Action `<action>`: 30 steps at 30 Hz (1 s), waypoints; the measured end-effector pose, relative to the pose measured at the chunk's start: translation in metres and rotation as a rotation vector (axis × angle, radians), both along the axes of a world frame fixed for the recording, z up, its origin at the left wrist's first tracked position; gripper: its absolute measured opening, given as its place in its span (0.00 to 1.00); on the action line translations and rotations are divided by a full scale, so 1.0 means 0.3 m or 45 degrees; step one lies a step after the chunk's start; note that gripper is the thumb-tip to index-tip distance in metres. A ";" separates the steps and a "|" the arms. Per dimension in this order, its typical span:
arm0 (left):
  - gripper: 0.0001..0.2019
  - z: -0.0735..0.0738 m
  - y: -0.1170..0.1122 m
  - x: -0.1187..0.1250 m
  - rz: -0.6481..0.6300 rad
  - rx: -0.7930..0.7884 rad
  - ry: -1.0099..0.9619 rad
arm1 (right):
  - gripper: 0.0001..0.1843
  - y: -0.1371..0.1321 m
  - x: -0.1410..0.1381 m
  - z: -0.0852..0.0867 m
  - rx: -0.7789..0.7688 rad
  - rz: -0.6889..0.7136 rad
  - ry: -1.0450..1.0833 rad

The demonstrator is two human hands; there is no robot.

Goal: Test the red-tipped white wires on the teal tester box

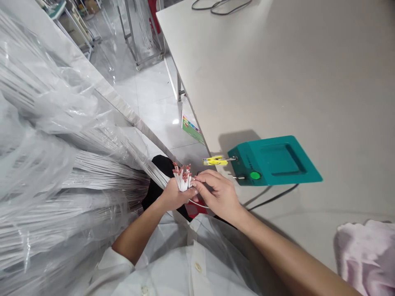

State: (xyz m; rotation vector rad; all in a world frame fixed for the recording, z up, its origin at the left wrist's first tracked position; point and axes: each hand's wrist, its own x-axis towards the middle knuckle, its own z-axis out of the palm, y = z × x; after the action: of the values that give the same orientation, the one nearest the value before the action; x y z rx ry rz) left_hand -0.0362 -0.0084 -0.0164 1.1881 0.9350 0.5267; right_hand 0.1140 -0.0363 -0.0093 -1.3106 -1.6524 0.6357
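Observation:
My left hand (173, 196) is closed around a bundle of thin white wires with reddish tips (182, 176), held upright just off the table's front edge. My right hand (216, 193) is beside it, fingers pinched at the bundle's right side on one of the wires. The wires run back to the left into a big mass of white wires under clear plastic sheeting (61, 164). A teal box-shaped machine (274, 160) with a green button (255, 175) and a yellow clip (216, 160) at its left end sits on the table just right of my hands.
The pale table (277, 74) stretches back and right, with a black cable (220, 6) at its far edge and the machine's cord (271, 197) near me. A pinkish cloth (367, 255) lies at bottom right. Metal racks (138, 37) stand on the shiny floor beyond.

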 end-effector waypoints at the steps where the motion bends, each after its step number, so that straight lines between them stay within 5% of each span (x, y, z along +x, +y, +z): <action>1: 0.13 0.007 0.005 -0.001 0.015 -0.005 -0.020 | 0.05 0.000 0.002 -0.002 -0.013 -0.017 0.021; 4: 0.15 0.018 0.016 -0.003 0.122 -0.025 -0.031 | 0.05 0.000 0.009 -0.008 -0.042 -0.034 0.105; 10: 0.14 -0.001 0.014 0.000 0.666 -0.093 -0.021 | 0.04 0.007 0.016 -0.015 -0.078 -0.005 0.168; 16: 0.15 0.041 0.004 0.012 0.234 0.143 0.101 | 0.06 0.013 0.022 -0.028 -0.027 0.085 0.176; 23: 0.10 0.053 0.001 0.022 0.333 0.178 0.238 | 0.07 0.006 0.042 -0.010 -0.111 -0.042 0.173; 30: 0.11 0.042 -0.002 0.020 0.262 0.256 0.242 | 0.04 0.019 0.053 0.018 -0.171 0.046 0.207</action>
State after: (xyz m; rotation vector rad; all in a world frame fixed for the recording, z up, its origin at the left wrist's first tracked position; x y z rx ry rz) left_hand -0.0301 -0.0091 -0.0037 1.3477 1.1968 0.6939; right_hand 0.1300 -0.0305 -0.0037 -1.2899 -1.5250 0.8648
